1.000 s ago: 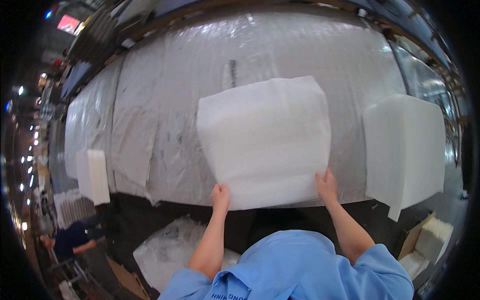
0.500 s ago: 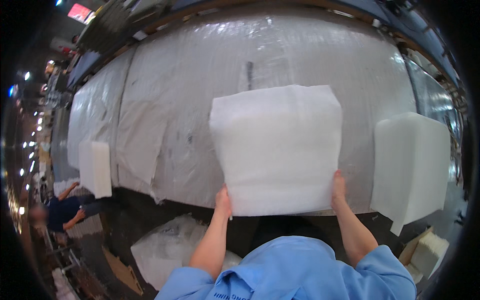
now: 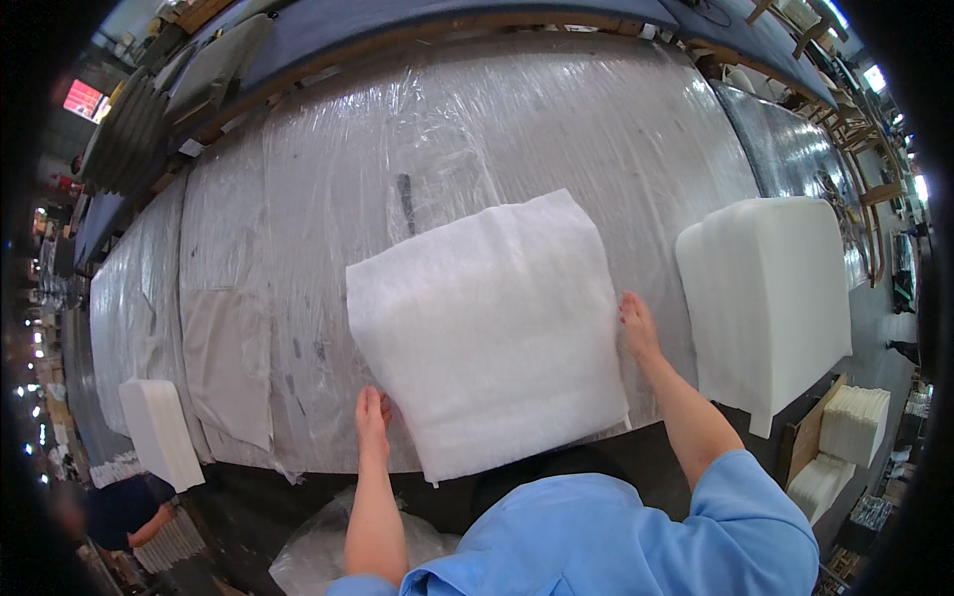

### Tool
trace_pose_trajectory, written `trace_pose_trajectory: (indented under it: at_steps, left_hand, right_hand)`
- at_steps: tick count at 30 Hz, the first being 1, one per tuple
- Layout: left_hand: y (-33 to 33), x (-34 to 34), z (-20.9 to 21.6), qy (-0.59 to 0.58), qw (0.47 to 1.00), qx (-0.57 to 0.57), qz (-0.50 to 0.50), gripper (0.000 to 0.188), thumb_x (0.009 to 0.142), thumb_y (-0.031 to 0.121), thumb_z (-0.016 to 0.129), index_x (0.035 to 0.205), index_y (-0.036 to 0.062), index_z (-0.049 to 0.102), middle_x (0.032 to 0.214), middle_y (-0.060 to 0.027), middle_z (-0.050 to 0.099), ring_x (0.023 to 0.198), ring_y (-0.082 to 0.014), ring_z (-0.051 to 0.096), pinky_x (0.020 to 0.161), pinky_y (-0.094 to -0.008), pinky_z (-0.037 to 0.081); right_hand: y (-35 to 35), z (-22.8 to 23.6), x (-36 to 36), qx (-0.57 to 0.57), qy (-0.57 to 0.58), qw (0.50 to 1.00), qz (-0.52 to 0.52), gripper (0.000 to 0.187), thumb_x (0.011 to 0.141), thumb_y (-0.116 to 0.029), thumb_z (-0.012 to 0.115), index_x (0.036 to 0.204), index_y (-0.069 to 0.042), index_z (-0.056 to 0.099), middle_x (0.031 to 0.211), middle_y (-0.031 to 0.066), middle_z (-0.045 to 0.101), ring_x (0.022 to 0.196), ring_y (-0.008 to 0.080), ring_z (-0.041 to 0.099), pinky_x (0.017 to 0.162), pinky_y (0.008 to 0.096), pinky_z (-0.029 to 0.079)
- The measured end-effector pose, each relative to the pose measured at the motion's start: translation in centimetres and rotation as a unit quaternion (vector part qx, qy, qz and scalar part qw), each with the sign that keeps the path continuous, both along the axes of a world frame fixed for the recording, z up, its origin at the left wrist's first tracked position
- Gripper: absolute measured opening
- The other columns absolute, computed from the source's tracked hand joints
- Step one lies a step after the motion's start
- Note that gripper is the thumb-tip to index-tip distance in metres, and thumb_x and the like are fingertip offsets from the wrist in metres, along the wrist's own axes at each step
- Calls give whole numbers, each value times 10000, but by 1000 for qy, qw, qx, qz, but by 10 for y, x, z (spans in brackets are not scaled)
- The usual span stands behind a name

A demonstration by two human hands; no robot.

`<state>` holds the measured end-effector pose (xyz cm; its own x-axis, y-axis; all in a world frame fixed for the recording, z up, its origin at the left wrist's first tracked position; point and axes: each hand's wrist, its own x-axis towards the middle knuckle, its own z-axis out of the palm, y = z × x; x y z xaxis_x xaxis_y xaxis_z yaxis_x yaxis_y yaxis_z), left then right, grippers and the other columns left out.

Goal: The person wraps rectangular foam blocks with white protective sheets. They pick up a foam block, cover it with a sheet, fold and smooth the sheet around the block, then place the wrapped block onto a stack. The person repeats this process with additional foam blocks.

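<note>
A squarish white sheet of soft padding (image 3: 487, 333) lies flat on the plastic-wrapped table (image 3: 328, 139) in front of me, turned at a slant. Its near corner hangs at the table's edge. Beside its left edge is my left hand (image 3: 373, 422), fingers stretched forward and slightly apart from the sheet. On the other side, my right hand (image 3: 638, 323) stands next to the right edge, its fingers extended. Neither hand grips the padding.
On the right of the table stands a tall stack of white padding (image 3: 770, 298). A grey cloth piece (image 3: 229, 358) and a smaller white stack (image 3: 159, 427) are at the left. A person (image 3: 129, 512) is at lower left. Beside my right arm, a box (image 3: 820, 427) holds white sheets.
Both hands have let go of the padding's side edges. The sheet has turned counterclockwise. The whole view has swung, so the table and stacks sit differently in the picture.
</note>
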<state>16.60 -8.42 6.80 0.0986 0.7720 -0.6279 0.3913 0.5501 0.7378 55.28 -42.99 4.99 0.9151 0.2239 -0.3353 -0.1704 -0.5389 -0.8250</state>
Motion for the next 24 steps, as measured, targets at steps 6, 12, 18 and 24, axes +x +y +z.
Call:
trace_pose_trajectory:
  at_steps: [6,12,18,24]
  left_hand:
    - [40,46,-22,-11,998,31,-56,465,1075,415,514,1207,-4,666,993,-88,716,895,-203,638,846,-366,496]
    - [46,62,-47,201,933,267,-131,433,1067,372,505,1029,-32,658,883,-213,702,793,-347,649,756,-436,484]
    - [43,64,-56,280,901,282,-172,435,1068,392,496,942,-8,614,855,-196,698,750,-376,649,688,-464,480]
    - [41,76,-47,263,916,255,-163,388,1068,349,503,973,-6,627,867,-200,698,745,-362,641,694,-454,483]
  right_hand:
    - [59,-7,19,-26,52,997,55,418,1065,-413,528,943,-19,592,834,0,587,800,144,475,745,330,437]
    - [53,-31,23,-149,-118,979,68,363,1039,-365,574,872,-45,537,736,145,567,711,291,480,657,403,434]
    - [60,-37,19,-268,-168,942,107,349,1037,-429,539,917,-102,560,777,217,646,756,483,614,632,543,456]
    - [63,-30,22,-300,-150,936,107,375,1041,-463,507,933,-111,578,797,214,659,789,459,633,676,546,473]
